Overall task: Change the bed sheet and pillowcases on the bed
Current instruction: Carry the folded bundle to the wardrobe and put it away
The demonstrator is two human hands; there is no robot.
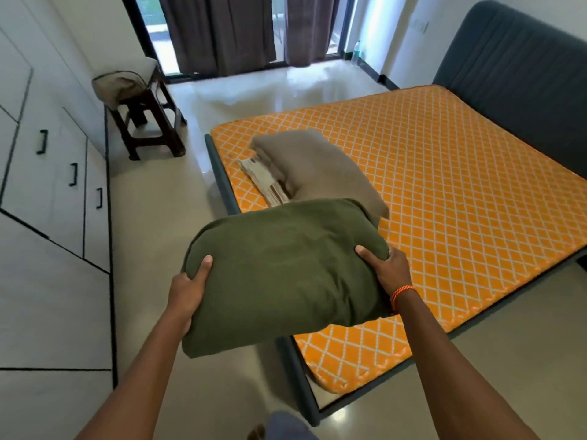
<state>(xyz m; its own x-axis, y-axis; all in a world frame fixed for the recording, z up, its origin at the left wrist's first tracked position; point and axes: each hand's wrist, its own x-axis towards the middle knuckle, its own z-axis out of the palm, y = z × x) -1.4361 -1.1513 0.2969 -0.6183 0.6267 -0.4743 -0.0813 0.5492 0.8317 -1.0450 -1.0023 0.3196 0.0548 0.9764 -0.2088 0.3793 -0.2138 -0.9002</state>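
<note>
The green pillow (286, 271) is held in the air over the near left corner of the bed, tilted so its left end hangs out past the bed frame above the floor. The left hand (187, 290) has its grip on the pillow's left end, thumb pressed on top and the fingers curled underneath out of sight. The right hand (386, 271) grips the pillow's right end the same way, thumb dug into the fabric, with an orange band (402, 293) round the wrist.

Just beyond the green pillow, on the mattress (444, 185), lies a beige pillow (314, 173); its near corner is hidden behind the green one. Beside the beige pillow, toward the mattress's left edge, sits a stack of folded striped cloth (263, 182), partly tucked under it. The mattress is bare, orange with a white diamond pattern, and rests in a dark grey bed frame (222, 182). A dark padded headboard (514, 68) stands at the far right side of the mattress.

Left of the bed, across a strip of pale floor (165, 211), runs a wall of white cupboards (47, 173) with black handles. Beyond the bed's far left corner stands a dark wooden stool (149, 122) carrying a pale cushion (119, 85). Behind it hang dark curtains (222, 30) at a glass door
</note>
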